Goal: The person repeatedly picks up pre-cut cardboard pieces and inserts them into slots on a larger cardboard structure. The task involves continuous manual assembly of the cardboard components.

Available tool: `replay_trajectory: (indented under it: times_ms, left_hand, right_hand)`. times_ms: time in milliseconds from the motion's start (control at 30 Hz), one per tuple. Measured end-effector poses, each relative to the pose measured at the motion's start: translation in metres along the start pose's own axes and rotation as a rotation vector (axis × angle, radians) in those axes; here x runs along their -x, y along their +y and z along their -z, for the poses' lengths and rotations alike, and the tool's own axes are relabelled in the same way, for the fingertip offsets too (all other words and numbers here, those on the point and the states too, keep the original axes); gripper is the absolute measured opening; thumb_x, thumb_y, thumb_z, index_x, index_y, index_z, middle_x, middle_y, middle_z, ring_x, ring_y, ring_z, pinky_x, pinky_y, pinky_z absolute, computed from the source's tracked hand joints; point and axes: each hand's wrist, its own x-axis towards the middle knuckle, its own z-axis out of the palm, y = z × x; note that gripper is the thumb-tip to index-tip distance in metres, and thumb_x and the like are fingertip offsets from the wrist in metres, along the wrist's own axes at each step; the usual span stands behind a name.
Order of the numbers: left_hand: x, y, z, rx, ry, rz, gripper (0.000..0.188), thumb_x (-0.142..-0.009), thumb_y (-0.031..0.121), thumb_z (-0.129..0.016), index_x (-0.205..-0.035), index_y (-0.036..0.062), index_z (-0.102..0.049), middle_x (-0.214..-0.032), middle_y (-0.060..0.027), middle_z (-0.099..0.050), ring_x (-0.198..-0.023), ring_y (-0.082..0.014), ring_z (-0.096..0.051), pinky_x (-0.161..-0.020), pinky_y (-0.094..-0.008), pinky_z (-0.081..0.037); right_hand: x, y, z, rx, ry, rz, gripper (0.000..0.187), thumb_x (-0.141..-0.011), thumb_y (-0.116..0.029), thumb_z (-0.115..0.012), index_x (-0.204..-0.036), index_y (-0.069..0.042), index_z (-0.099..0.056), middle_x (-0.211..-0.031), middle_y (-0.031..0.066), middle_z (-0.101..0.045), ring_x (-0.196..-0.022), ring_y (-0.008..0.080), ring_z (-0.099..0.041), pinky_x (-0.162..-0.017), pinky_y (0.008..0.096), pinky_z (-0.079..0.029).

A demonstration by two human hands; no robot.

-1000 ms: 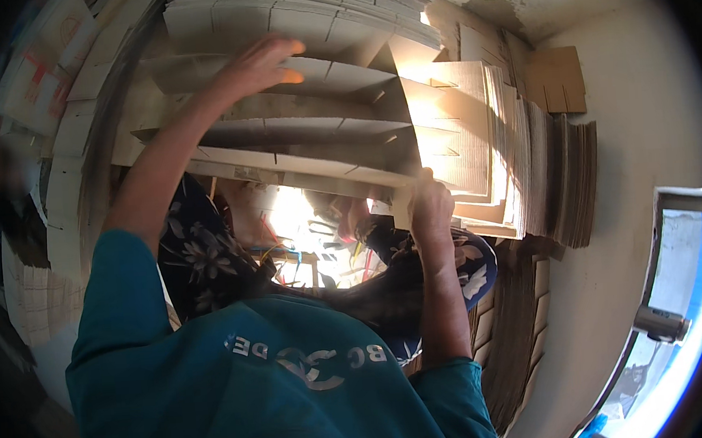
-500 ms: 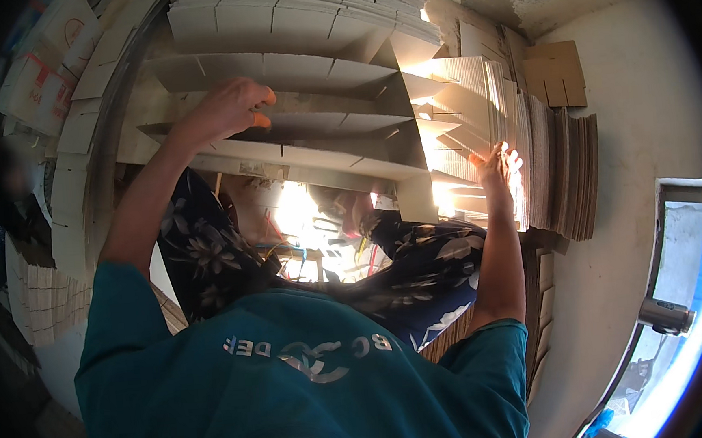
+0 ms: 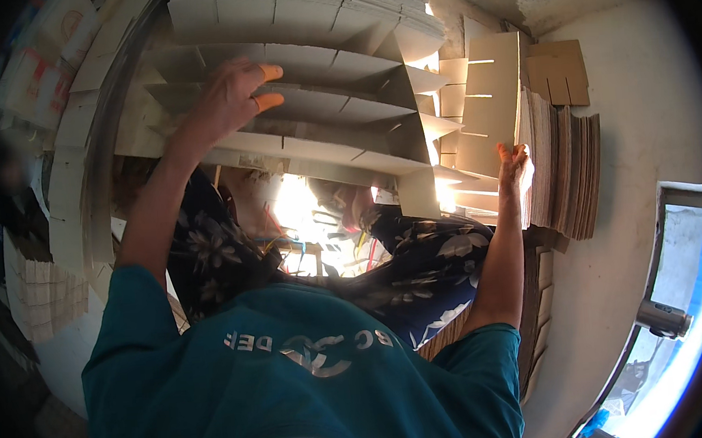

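Long slotted cardboard strips (image 3: 323, 107) stand on edge in parallel rows in front of me, with a cardboard crosspiece (image 3: 411, 125) set across their right ends. Over the left part of these rows is my left hand (image 3: 228, 97), open, its thumb and forefinger apart and covered with orange finger cots. Nothing shows between them. At the right, my right hand (image 3: 513, 165) grips the near end of a flat slotted cardboard piece (image 3: 485, 104), its slots facing left. This piece stands in front of a row of upright cardboard sheets.
Many cardboard sheets (image 3: 563, 167) stand packed at the right by the wall. A stack of slotted strips (image 3: 303, 2) lies at the far side. More cardboard (image 3: 72, 190) and a printed white box (image 3: 36, 86) are at the left. A window (image 3: 673, 278) is at the right.
My right hand has drawn one slotted cardboard piece away from the upright sheets, so its face now shows. My left hand has shifted slightly right and nearer, its thumb and forefinger farther apart.
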Motion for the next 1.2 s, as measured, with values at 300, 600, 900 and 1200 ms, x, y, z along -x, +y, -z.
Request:
replay_trajectory:
  times_ms: [300, 600, 900, 1200]
  left_hand:
    - [0.032, 0.035, -0.03, -0.009, -0.187, 0.049, 0.041, -0.068, 0.021, -0.078, -0.103, 0.0023, -0.067, -0.094, -0.0121, -0.064, -0.088, -0.028, -0.059, -0.084, -0.0393, -0.045]
    - [0.04, 0.026, -0.049, -0.018, -0.139, -0.017, 0.016, -0.069, 0.011, -0.072, -0.076, 0.0015, -0.062, -0.082, -0.0097, -0.064, -0.082, -0.0302, -0.06, -0.074, -0.0411, -0.046]
    - [0.04, 0.031, -0.049, 0.0, -0.142, 0.037, 0.015, -0.071, 0.011, -0.071, -0.075, 0.001, -0.061, -0.078, -0.0139, -0.062, -0.079, -0.0336, -0.062, -0.068, -0.0437, -0.048]
    - [0.036, 0.028, -0.051, 0.029, -0.112, 0.031, 0.012, -0.071, 0.009, -0.07, -0.07, 0.0009, -0.061, -0.072, -0.0176, -0.061, -0.075, -0.0364, -0.063, -0.065, -0.0456, -0.05]
  right_hand:
    - [0.022, -0.171, 0.098, -0.338, 0.269, 0.124, 0.037, -0.09, -0.006, -0.063, -0.125, -0.003, -0.053, -0.101, 0.0104, -0.069, -0.087, 0.0147, -0.065, -0.079, 0.0283, -0.055]
    - [0.092, -0.263, 0.101, -0.4, -0.304, 0.226, 0.047, -0.089, -0.003, -0.063, -0.135, -0.006, -0.051, -0.089, 0.004, -0.07, -0.073, 0.0029, -0.054, -0.065, 0.0195, -0.047]
    - [0.095, -0.276, 0.094, -0.224, -0.364, 0.187, 0.048, -0.088, -0.002, -0.063, -0.134, -0.003, -0.051, -0.088, 0.0157, -0.07, -0.069, 0.0061, -0.057, -0.063, 0.0229, -0.049]
    - [0.082, -0.274, 0.086, -0.237, -0.439, 0.296, 0.049, -0.087, -0.01, -0.064, -0.134, -0.008, -0.052, -0.084, 0.0045, -0.07, -0.063, 0.0026, -0.053, -0.056, 0.0214, -0.047]
